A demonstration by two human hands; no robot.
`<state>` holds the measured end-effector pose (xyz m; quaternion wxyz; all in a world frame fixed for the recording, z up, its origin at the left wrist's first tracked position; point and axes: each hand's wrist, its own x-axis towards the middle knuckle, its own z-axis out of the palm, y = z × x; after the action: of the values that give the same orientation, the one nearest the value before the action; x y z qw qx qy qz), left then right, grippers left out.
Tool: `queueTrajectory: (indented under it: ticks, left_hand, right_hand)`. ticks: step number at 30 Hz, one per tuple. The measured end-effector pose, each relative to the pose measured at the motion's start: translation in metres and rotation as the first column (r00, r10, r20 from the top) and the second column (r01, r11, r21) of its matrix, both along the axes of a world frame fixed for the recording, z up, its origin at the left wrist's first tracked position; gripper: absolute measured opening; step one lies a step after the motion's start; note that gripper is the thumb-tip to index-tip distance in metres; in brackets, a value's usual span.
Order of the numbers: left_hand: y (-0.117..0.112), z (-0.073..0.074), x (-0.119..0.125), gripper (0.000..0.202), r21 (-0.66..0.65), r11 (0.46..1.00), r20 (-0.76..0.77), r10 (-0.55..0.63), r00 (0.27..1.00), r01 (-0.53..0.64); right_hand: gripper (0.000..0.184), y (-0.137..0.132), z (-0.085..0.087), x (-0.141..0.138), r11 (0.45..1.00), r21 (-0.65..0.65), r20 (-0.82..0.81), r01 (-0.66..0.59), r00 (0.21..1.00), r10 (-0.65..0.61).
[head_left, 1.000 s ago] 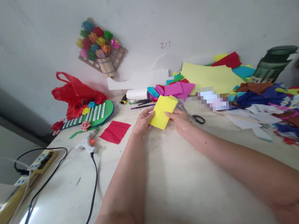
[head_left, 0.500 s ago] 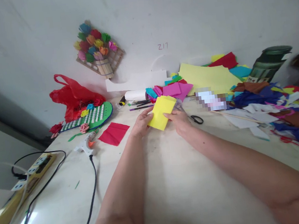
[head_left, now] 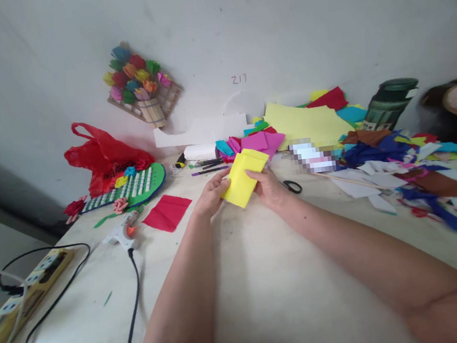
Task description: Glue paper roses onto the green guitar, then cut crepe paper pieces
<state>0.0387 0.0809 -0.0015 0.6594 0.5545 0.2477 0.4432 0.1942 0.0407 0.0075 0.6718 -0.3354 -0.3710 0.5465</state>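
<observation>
Between my two hands is a folded piece of yellow paper (head_left: pixel 243 182), held above the table with its layers a little out of line at the top edge. My left hand (head_left: pixel 213 193) is closed on its left side, thumb in front and fingers behind. From the right, my right hand (head_left: pixel 267 187) pinches it, the thumb lying across its face. Behind my right hand lie scissors (head_left: pixel 292 187), of which a black handle shows. A red square of creased paper (head_left: pixel 168 212) lies flat to the left of my left hand.
A white glue gun (head_left: pixel 123 234) with its cord and a power strip (head_left: pixel 38 281) are at left. Beyond are a green board with paper flowers (head_left: pixel 148 187) and a red bag (head_left: pixel 105 152). Paper scraps (head_left: pixel 422 171), a phone (head_left: pixel 312 156) and a green bottle (head_left: pixel 392 102) are at right.
My view has shifted slightly to the right and up. My right thumb has slid further up the yellow paper's face. Both hands still grip the paper.
</observation>
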Motion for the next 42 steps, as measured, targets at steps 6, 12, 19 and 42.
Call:
queueTrajectory:
  ticks: [6,12,19,42]
  left_hand:
    - [-0.002,0.006,-0.001,0.051,0.026,0.999,-0.023,-0.023,0.999,0.023]
    - [-0.003,0.006,-0.001,0.052,-0.019,1.000,0.006,-0.004,1.000,0.004]
    - [-0.002,0.005,0.004,0.057,-0.276,0.955,0.176,0.160,0.971,-0.108]
    - [-0.021,0.005,0.045,0.030,-0.323,0.939,0.340,0.235,0.911,-0.122]
  right_hand:
    - [0.034,0.008,-0.003,0.006,1.000,-0.011,-0.038,0.011,0.999,-0.012]
    - [0.023,0.008,-0.006,0.002,0.995,-0.100,-0.039,0.023,0.999,-0.027]
    - [0.023,0.002,-0.001,-0.006,0.994,-0.101,-0.129,0.042,0.990,-0.055]
    - [0.022,0.009,0.003,0.000,0.962,-0.139,-0.178,0.235,0.950,-0.258]
